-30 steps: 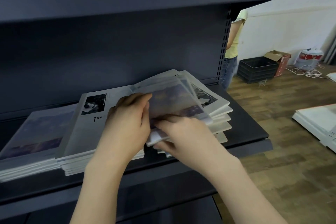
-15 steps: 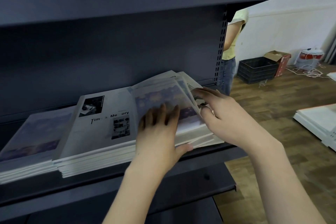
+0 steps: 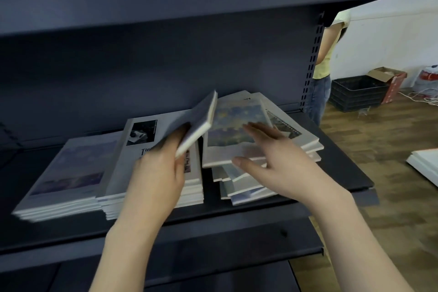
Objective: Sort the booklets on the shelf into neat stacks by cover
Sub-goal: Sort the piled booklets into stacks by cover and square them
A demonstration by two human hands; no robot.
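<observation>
Since half a second ago, the left hand (image 3: 156, 173) has left the painted cover and now grips a thin, flat booklet (image 3: 196, 123), tilted up on edge, above the middle stack (image 3: 151, 187) with its white photo cover. The right hand (image 3: 272, 156) has moved down from the far corner; its fingers are spread and straight, resting on the glossy painted cover topping the untidy right stack (image 3: 239, 147). Left of both hands lies a squared stack (image 3: 68, 173) on the dark metal shelf (image 3: 343, 173).
</observation>
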